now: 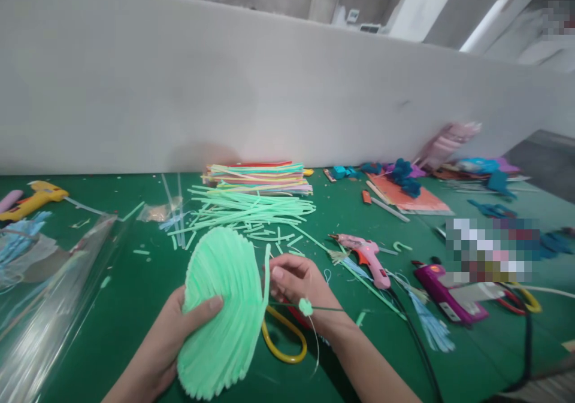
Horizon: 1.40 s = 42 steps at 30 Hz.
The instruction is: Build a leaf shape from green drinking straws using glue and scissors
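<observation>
My left hand (171, 331) is closed on a mint-green fan (224, 319) made of pipe cleaners laid side by side, its thumb pressing on the front face. At the fan's right edge one pipe cleaner (267, 271) sticks up. My right hand (300, 283) pinches this strand between thumb and curled fingers; the fingertips are partly hidden behind it. A thin dark green stem runs from the fan across my right wrist, with a small green tuft (305, 306) on it. Below my right hand lie scissors with a yellow handle loop (287, 358), partly covered by the fan.
Loose green pipe cleaners (251, 207) and a multicoloured bundle (260, 178) lie near the white partition (269, 103). To the right are a pink glue gun (366, 256) with a black cord and a magenta tool (449, 295). A yellow glue gun (40, 199) lies left, near clear plastic film (67, 295).
</observation>
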Tool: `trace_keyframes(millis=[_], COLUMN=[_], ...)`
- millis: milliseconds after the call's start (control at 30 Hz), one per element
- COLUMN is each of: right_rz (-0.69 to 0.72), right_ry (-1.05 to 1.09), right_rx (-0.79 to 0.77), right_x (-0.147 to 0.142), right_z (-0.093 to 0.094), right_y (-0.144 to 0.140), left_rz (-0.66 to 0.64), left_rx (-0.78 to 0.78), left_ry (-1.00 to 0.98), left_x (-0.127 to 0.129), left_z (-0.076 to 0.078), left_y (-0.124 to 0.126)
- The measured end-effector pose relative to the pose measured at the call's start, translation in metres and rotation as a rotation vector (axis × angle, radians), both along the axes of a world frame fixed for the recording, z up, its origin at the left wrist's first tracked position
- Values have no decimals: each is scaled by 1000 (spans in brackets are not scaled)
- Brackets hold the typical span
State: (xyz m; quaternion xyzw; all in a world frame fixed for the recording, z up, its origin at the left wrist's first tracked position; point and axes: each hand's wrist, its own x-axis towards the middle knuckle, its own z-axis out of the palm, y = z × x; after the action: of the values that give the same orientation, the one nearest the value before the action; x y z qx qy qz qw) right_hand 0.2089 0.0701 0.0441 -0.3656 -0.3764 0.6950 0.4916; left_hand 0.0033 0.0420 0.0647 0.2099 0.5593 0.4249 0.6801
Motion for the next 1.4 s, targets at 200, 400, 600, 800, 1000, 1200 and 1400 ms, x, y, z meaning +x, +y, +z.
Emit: trace_keyframes(millis=[200, 400, 600, 800, 1000, 1200, 1400], right_rz=[47, 10, -151, -178, -172, -166, -147], right_ry=[-11, 23, -67, -119, -169, -220, -268], right_rx=[13, -10, 47, 66, 92, 88, 99], right_x=[0, -3, -7, -9, -9, -10, -9], right_z=[1, 2, -5, 0, 6, 8, 8], right_y=[-3, -2, 0, -3, -5, -6, -7], left_rz=[-104, -185, -219, -262, -283, -316, -326], left_rx=[3, 24, 29, 31, 20, 25, 16], left_ry=[6, 17, 80, 71, 66, 34, 24], left_x=[4, 3, 3, 2, -1, -4, -3], left_z=[1, -3, -6, -5, -5, -4, -4], left_y=[-1, -1, -1, -1, -1, 1, 0])
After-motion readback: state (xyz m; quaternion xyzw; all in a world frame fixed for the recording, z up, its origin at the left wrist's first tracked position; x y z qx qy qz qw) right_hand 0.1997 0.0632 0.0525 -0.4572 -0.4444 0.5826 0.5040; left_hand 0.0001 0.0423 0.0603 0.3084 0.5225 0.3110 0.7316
